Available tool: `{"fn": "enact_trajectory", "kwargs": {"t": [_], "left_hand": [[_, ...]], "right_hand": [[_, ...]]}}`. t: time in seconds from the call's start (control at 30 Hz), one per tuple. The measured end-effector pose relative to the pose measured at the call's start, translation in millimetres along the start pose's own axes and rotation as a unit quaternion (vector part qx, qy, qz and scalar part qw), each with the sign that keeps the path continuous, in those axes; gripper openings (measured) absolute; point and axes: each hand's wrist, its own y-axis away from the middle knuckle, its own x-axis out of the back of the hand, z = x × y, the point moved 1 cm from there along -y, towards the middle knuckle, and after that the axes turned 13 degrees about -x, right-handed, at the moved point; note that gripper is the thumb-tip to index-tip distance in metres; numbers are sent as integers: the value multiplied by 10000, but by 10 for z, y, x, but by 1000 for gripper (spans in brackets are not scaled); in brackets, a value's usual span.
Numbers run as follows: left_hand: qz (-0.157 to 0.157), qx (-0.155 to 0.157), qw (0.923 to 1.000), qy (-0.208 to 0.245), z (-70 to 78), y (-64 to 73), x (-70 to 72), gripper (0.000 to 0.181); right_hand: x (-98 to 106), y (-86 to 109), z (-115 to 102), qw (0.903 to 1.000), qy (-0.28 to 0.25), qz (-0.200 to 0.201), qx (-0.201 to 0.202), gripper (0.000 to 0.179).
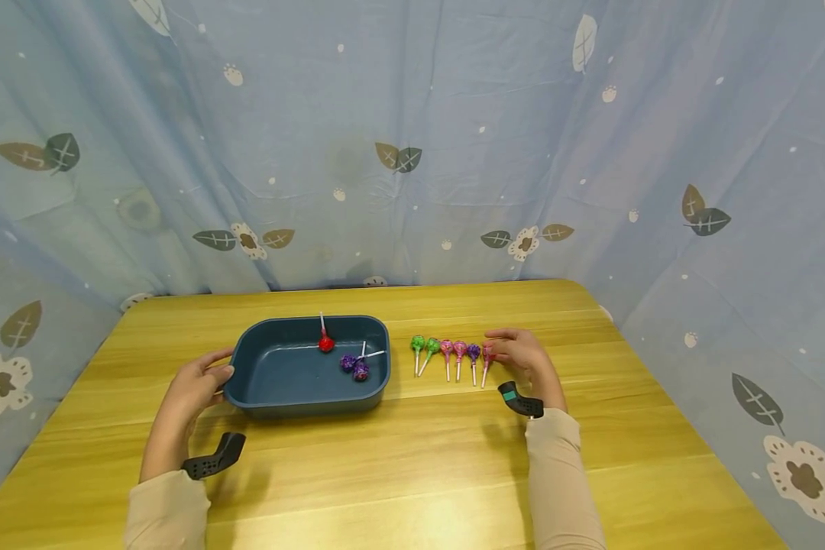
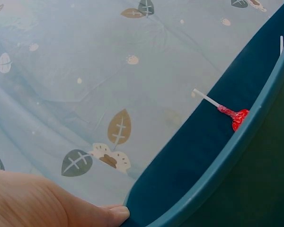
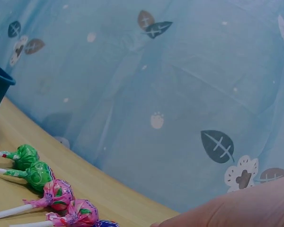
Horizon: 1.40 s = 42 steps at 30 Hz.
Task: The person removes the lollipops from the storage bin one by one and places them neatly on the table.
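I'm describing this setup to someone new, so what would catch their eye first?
Probably the dark blue tray, left of centre on the table, with a red lollipop near its back wall and two purple lollipops toward its right end; the left hand is at its left end. Next, the row of six brightly wrapped lollipops right of the tray, with the right hand at its far right end.

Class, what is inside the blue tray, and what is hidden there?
Inside the blue tray are one red lollipop and two purple lollipops. What lies directly beneath them is covered.
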Motion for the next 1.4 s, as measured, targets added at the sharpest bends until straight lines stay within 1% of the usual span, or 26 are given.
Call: {"fn": "enact_trajectory", "kwargs": {"t": [0.2,0.3,0.67,0.87,1.17,1.4], "left_hand": [[7,46,10000,6,-8,-6,1,52],[14,42,10000,33,-9,-5,2,52],[30,15,10000,57,7,-15,4,52],[57,35,10000,55,5,-11,-3,52],[-2,10,10000,80,5,-8,2,52],[-18,18,10000,55,0,-5,2,52]], "right_hand": [[-17,-27,8,9999,76,105,68,35],[-27,-40,5,9998,28,168,36,35],[-57,-64,6,9995,111,286,-5,35],[-49,-57,-2,9996,110,272,13,35],[-28,-44,-13,9995,206,216,82,36],[-21,-23,-31,9995,204,231,39,35]]}}
